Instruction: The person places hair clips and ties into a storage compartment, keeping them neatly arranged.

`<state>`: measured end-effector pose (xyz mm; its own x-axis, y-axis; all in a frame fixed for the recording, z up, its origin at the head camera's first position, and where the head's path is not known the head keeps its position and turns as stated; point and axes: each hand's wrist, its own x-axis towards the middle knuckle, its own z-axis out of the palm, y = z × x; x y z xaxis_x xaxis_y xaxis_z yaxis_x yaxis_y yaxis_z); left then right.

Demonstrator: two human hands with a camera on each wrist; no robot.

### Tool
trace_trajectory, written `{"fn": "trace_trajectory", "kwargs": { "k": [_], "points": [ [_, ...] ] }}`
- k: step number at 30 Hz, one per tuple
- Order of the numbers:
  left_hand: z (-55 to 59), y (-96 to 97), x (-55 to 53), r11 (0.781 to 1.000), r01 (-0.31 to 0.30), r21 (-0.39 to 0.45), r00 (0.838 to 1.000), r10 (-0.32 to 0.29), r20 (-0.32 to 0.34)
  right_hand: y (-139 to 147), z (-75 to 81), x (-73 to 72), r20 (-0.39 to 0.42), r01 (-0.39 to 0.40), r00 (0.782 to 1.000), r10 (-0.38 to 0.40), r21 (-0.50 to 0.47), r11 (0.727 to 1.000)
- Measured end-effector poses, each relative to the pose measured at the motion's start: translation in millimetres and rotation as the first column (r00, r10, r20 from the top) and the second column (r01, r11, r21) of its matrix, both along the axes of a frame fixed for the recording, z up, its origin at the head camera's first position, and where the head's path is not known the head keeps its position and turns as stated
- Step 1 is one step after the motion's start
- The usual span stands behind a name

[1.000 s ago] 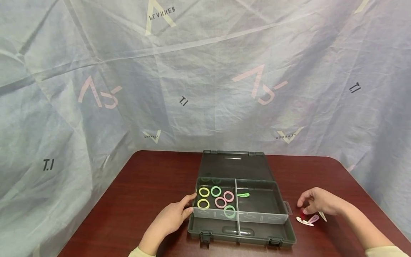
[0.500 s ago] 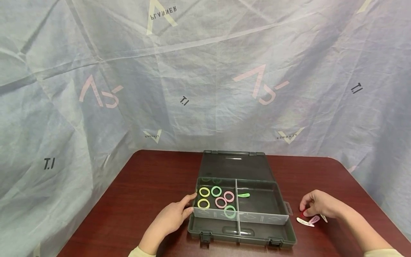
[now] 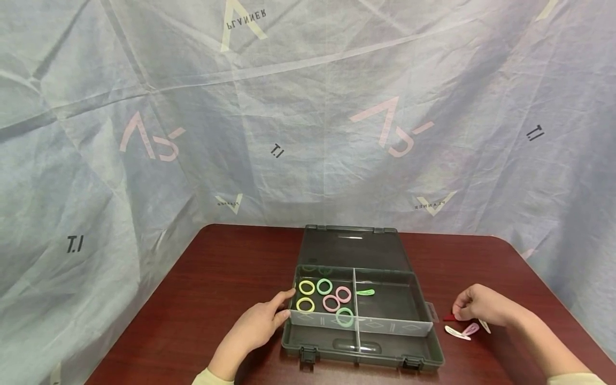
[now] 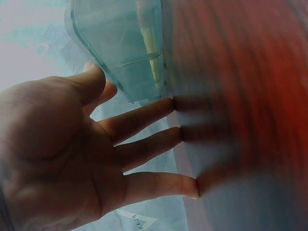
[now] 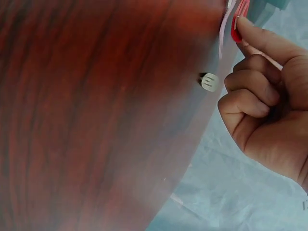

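Note:
My right hand (image 3: 486, 306) pinches a red snap hair clip (image 3: 448, 317) between thumb and index finger, just right of the box; its other fingers curl into the palm in the right wrist view. Beside it on the table lie a white hair clip (image 3: 457, 333), a pink hair clip (image 3: 471, 329) and a pale clip (image 3: 485, 326) partly behind the hand. My left hand (image 3: 257, 323) touches the left wall of the dark clear divided box (image 3: 435, 350), fingers spread and mostly straight. In the left wrist view, its lower fingertips (image 4: 190, 187) rest on the table.
The box lid (image 3: 356, 248) lies folded back. Several yellow, green and pink hair ties (image 3: 331, 303) fill the back-left compartment. A green hair clip (image 3: 366, 292) lies in the back-right one, behind a patterned divider (image 3: 394, 326). A grey printed cloth (image 3: 308, 133) hangs behind the table.
My right hand has shifted slightly right, and the red hair clip has turned from upright to lying level, pointing left from the fingertips. The left hand stays at the box.

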<state>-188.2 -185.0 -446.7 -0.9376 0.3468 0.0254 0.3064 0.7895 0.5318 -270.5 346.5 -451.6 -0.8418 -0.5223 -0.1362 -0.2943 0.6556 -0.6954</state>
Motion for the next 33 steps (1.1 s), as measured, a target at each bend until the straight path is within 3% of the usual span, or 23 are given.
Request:
{"fn": "trace_trajectory", "kwargs": {
  "k": [12,19,29,33],
  "points": [
    [4.3,1.7,1.2,1.0,-0.003,-0.002,1.0,0.003,0.005,-10.2,20.2,-0.2,-0.015,0.049,0.999,-0.049,-0.009,0.999],
    [-0.9,0.5,-0.4,1.0,-0.009,0.001,1.0,0.009,0.017,-23.8,30.3,-2.0,0.006,0.071,0.997,-0.071,-0.033,0.997],
    [-2.4,0.0,-0.2,1.0,-0.001,0.009,1.0,0.001,0.01,-48.6,41.4,-4.4,-0.092,0.156,0.983,-0.16,-0.051,0.987],
    [-1.9,0.0,-0.2,1.0,-0.003,0.01,1.0,0.002,0.011,-65.2,44.9,-6.4,-0.036,0.176,0.983,-0.18,-0.106,0.979]
  ]
}}
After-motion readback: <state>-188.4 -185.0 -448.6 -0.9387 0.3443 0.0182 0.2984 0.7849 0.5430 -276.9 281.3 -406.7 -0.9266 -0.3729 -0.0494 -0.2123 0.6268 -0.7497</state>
